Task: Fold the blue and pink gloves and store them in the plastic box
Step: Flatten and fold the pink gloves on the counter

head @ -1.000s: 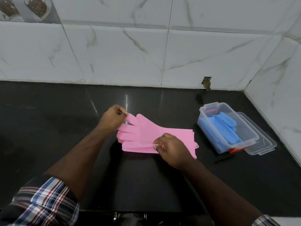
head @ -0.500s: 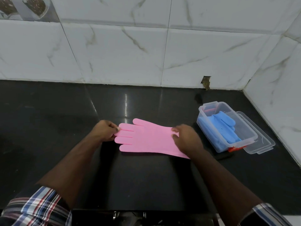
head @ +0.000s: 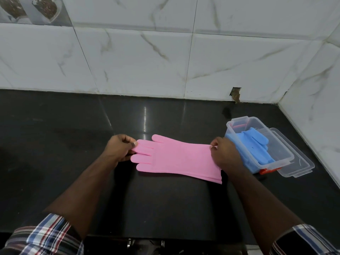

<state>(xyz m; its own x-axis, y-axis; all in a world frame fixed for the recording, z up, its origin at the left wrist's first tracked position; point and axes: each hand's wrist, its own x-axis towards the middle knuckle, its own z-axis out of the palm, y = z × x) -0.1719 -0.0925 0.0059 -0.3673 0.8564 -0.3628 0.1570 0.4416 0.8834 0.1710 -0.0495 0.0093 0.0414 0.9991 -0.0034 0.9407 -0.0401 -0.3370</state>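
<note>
Black stone counter (head: 73,144): flat pink rubber gloves (head: 176,159) lie lengthwise between hands; left hand (head: 119,148) pinches fingertips, right hand (head: 225,155) pinches cuff beside clear plastic box (head: 287,159).

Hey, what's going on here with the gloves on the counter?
A person is laying out the pink gloves flat on the black counter. The left hand pinches the fingertips and the right hand pinches the cuff end, holding them stretched lengthwise. They are not folded yet. The blue gloves already sit in the open plastic box, with its lid beside it.
</note>
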